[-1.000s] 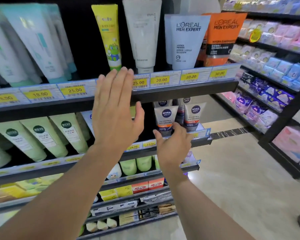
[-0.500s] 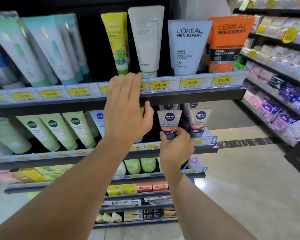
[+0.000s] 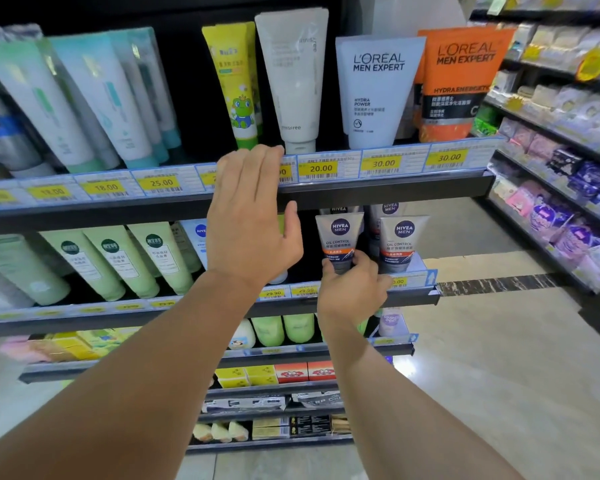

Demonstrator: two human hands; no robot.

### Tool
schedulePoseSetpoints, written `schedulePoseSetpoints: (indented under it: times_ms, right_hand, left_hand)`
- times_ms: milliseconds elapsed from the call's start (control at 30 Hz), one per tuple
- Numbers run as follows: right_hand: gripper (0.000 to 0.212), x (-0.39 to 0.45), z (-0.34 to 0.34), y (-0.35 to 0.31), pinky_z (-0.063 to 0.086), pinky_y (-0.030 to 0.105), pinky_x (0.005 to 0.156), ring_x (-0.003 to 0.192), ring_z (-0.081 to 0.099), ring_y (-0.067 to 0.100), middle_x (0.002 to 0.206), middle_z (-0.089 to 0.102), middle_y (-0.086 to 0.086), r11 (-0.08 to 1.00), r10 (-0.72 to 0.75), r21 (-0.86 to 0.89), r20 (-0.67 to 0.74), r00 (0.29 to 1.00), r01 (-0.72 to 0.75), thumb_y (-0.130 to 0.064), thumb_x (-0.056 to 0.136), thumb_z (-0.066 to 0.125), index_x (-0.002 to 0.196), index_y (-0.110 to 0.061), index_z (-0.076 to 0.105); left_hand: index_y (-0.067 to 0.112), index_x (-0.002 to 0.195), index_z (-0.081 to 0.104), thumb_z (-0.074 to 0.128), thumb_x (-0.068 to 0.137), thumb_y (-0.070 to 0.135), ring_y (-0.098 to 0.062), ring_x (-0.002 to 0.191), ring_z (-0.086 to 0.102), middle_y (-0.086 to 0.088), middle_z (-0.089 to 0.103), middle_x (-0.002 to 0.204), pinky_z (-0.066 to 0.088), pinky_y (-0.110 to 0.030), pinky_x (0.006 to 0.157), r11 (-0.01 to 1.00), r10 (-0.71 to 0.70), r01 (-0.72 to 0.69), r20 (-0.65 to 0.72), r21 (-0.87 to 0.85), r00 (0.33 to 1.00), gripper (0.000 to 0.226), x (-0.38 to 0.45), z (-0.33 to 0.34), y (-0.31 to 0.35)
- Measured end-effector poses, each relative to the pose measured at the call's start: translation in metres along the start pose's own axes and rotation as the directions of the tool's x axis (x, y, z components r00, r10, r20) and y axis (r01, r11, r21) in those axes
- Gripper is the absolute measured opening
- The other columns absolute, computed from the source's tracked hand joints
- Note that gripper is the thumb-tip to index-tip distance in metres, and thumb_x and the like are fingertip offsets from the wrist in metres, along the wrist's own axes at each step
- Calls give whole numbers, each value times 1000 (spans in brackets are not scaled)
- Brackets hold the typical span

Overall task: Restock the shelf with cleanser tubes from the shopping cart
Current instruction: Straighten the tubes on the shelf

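The left hand (image 3: pixel 252 216) is raised flat with fingers straight before the upper shelf (image 3: pixel 378 192); the right hand (image 3: pixel 352 289) grips a "NIVEA MEN OIL CONTROL" tube (image 3: pixel 338 237).

A black top shelf (image 3: pixel 378 194) carries upright tubes: teal-capped ones (image 3: pixel 94 98) at 10 o'clock, a yellow frog tube (image 3: pixel 234 84), a white tube (image 3: pixel 297 74), a grey L'Oreal tube (image 3: pixel 376 88) and an orange one (image 3: pixel 461 81) toward 1 o'clock. The middle shelf (image 3: pixel 416 297) holds pale green tubes (image 3: pixel 118 261) at 9 o'clock and two Nivea tubes (image 3: pixel 400 242) near centre. Yellow price tags (image 3: pixel 321 168) line the edges.
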State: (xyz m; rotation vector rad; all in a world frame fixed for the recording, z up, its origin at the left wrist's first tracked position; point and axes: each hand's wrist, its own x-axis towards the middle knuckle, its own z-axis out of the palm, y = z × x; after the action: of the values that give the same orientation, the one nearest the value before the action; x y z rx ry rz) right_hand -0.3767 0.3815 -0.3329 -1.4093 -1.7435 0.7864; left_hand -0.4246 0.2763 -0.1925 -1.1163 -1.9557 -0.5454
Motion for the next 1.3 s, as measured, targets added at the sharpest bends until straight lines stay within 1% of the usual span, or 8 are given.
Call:
schedulePoseSetpoints:
  times_ms: [133, 267, 367, 467, 533, 767, 967, 1300]
  right_hand:
    - [58, -3, -7, 0, 41, 39, 90, 107, 50, 25, 117, 65, -1, 996, -8, 91, -14, 1000, 10, -45, 78, 79, 125, -17, 61]
    - [42, 2, -39, 17, 45, 40, 88, 101, 53, 22, 105, 65, -3, 955, -18, 287, -219, 976, 82, -37, 77, 82, 108, -15, 62]
    - [56, 24, -61, 32, 41, 35, 90, 108, 53, 26, 116, 63, 0, 982, 13, 182, -300, 954, 44, -43, 75, 82, 117, -15, 59]
    - [81, 41, -66, 36, 41, 36, 90, 115, 49, 25, 133, 57, 1, 1000, 14, -1, -242, 970, -15, -54, 71, 81, 136, -16, 50]
    - [84, 45, -65, 38, 38, 35, 86, 111, 46, 25, 135, 57, 1, 997, 12, -68, -191, 982, -26, -56, 71, 80, 139, -17, 48]
    - [45, 54, -59, 34, 28, 30, 81, 92, 31, 14, 111, 70, -3, 1000, 17, -2, -104, 994, -17, -43, 77, 80, 115, -23, 65]
    - [44, 59, -55, 32, 27, 28, 83, 94, 28, 12, 109, 69, 1, 998, 43, 40, -74, 996, -40, -43, 77, 81, 115, -24, 68]
    - [46, 62, -44, 40, 44, 38, 89, 95, 32, 13, 107, 68, 3, 998, 60, 0, -54, 997, -60, -46, 76, 81, 114, -24, 67]
  left_hand:
    - [-4, 134, 50, 57, 82, 21, -41, 120, 48, -18, 55, 128, 33, -49, 110, 1000, 3, -3, 6, 4, 1000, 58, 0, -1, 0]
    - [-3, 135, 49, 59, 81, 19, -41, 120, 46, -19, 53, 128, 31, -49, 112, 1000, 0, 0, 15, 6, 1000, 59, -1, 0, -1]
    - [-3, 135, 48, 59, 81, 18, -41, 120, 46, -18, 53, 128, 30, -50, 112, 1000, -5, 5, 12, -3, 1000, 59, -2, 1, 0]
    - [-3, 133, 49, 58, 80, 18, -41, 119, 46, -19, 53, 126, 30, -50, 112, 1000, -18, 18, 5, -6, 1000, 58, -1, 2, 2]
    - [-2, 133, 49, 59, 79, 18, -41, 119, 46, -19, 54, 125, 31, -51, 112, 1000, -20, 20, 1, -6, 1000, 58, -1, 1, 2]
    - [-2, 131, 50, 60, 80, 16, -36, 118, 43, -17, 54, 124, 35, -51, 108, 999, -20, 18, -39, -33, 999, 55, -3, 1, 4]
    - [-2, 132, 50, 60, 80, 16, -38, 119, 45, -17, 54, 125, 35, -51, 109, 999, -20, 19, -38, -28, 999, 55, -4, 2, 3]
    - [-3, 133, 48, 60, 83, 13, -41, 118, 46, -19, 54, 124, 33, -53, 109, 1000, -17, 17, -20, -10, 1000, 54, -4, 4, 4]
